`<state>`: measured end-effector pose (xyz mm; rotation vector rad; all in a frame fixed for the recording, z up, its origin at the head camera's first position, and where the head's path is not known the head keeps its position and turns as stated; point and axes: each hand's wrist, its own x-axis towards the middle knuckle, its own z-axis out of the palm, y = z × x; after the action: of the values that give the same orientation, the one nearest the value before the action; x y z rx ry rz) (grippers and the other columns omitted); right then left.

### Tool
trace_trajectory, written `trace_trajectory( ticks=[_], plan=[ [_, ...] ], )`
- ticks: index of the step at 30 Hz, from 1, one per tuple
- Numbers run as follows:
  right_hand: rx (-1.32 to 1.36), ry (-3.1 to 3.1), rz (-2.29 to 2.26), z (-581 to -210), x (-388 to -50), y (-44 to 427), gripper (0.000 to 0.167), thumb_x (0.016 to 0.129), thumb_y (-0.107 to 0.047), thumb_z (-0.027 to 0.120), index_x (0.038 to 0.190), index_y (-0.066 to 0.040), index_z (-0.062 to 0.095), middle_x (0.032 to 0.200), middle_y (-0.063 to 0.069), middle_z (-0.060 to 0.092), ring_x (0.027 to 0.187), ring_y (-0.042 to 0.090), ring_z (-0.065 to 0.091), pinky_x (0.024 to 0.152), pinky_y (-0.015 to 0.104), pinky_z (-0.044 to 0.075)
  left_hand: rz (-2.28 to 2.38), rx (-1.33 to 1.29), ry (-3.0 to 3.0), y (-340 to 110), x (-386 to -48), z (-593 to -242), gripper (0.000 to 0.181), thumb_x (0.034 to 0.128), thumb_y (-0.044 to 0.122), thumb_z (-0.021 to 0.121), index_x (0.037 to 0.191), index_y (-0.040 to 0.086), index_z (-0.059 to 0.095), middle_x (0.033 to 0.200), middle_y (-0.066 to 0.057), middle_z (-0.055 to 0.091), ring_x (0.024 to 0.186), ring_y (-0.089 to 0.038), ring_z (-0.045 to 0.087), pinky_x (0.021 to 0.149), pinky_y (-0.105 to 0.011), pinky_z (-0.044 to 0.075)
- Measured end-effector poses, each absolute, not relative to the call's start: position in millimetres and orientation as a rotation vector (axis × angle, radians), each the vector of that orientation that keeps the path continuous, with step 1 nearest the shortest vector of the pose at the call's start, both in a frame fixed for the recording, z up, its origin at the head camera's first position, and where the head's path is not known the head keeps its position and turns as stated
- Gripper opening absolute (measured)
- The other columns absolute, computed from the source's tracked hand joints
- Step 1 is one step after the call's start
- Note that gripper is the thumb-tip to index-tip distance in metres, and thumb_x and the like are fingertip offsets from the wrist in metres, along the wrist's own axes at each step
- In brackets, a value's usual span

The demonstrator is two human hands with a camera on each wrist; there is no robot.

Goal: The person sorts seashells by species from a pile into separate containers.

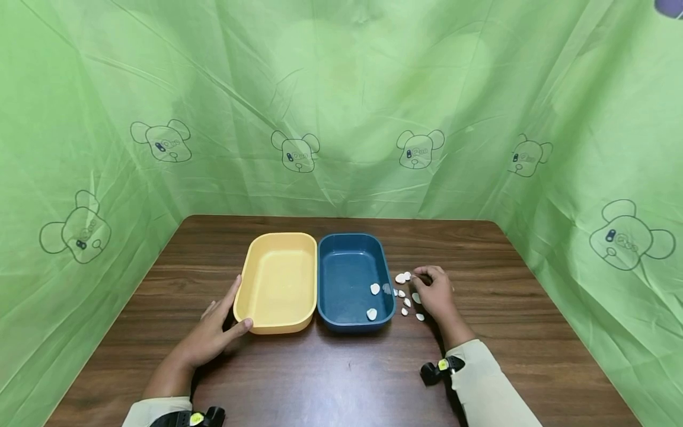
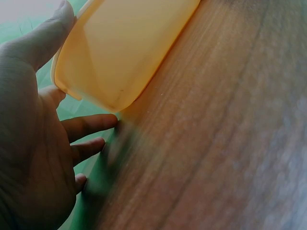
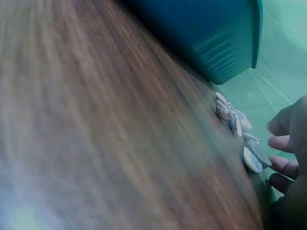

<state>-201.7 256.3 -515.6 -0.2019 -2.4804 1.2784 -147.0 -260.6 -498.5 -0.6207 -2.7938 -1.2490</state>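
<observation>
A yellow tray (image 1: pixel 275 283) stands beside a blue tray (image 1: pixel 352 267), their long sides together. My left hand (image 1: pixel 213 332) rests against the yellow tray's near left corner, fingers spread and fairly straight along its side. In the left wrist view the thumb of the left hand (image 2: pixel 33 120) lies along the tray's rim. Two pale seashells, one nearer shell (image 1: pixel 372 314) and one farther shell (image 1: pixel 375 289), lie in the blue tray. My right hand (image 1: pixel 437 293) is over several loose seashells (image 3: pixel 232 117) on the table, fingers bent and apart, with nothing visible between them.
The brown wooden table (image 1: pixel 347 379) carries both trays. Green cloth (image 1: pixel 352 107) with bear-head drawings hangs around its back and sides. The blue tray's wall stands between the loose shells and the tray's inside. Each wrist wears a black camera, as on the right wrist (image 1: pixel 440 369).
</observation>
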Motion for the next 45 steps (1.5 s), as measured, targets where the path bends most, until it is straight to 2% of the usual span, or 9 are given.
trace_trajectory(
  ticks=[5,14,21,33,45],
  plan=[
    [-0.201,-2.553,1.222,-517,-202,259,0.021,0.099,-0.013,0.076,0.114,0.001,0.078,0.129,0.022,0.070,0.132,0.041,0.063,0.111,0.057,0.040,-1.259,-0.617,-2.790,-261,-146,-499,0.099,0.1025,0.030,0.073,0.178,0.015,0.010,0.180,-0.028,0.019,0.157,-0.066,0.029,0.121,-0.089,0.009],
    [-0.141,-2.651,1.143,-518,-203,262,0.030,0.101,-0.018,0.076,0.126,-0.002,0.076,0.138,0.020,0.068,0.137,0.042,0.054,0.104,0.064,0.034,-1.270,-0.616,-2.799,-261,-146,-498,0.100,0.1029,0.030,0.072,0.178,0.023,0.006,0.181,-0.027,0.018,0.158,-0.066,0.028,0.122,-0.088,0.008],
    [-0.076,-2.737,1.147,-513,-205,270,0.037,0.102,-0.020,0.076,0.135,-0.004,0.074,0.145,0.021,0.065,0.141,0.044,0.051,0.109,0.066,0.034,-1.280,-0.624,-2.786,-261,-146,-499,0.100,0.1027,0.028,0.073,0.178,0.016,0.009,0.181,-0.028,0.018,0.158,-0.065,0.027,0.121,-0.089,0.007],
    [-0.003,-2.845,1.101,-510,-207,275,0.041,0.103,-0.022,0.076,0.141,-0.009,0.072,0.147,0.020,0.061,0.141,0.042,0.046,0.104,0.064,0.032,-1.288,-0.619,-2.793,-261,-148,-498,0.099,0.1032,0.029,0.072,0.178,0.014,0.009,0.180,-0.028,0.018,0.158,-0.065,0.027,0.121,-0.089,0.007],
    [0.011,-2.871,1.100,-510,-207,275,0.040,0.105,-0.021,0.072,0.143,-0.010,0.071,0.150,0.021,0.056,0.145,0.046,0.040,0.107,0.068,0.026,-1.286,-0.623,-2.783,-262,-148,-501,0.098,0.1031,0.027,0.072,0.178,0.014,0.010,0.180,-0.028,0.018,0.157,-0.066,0.027,0.122,-0.089,0.006]
  ],
)
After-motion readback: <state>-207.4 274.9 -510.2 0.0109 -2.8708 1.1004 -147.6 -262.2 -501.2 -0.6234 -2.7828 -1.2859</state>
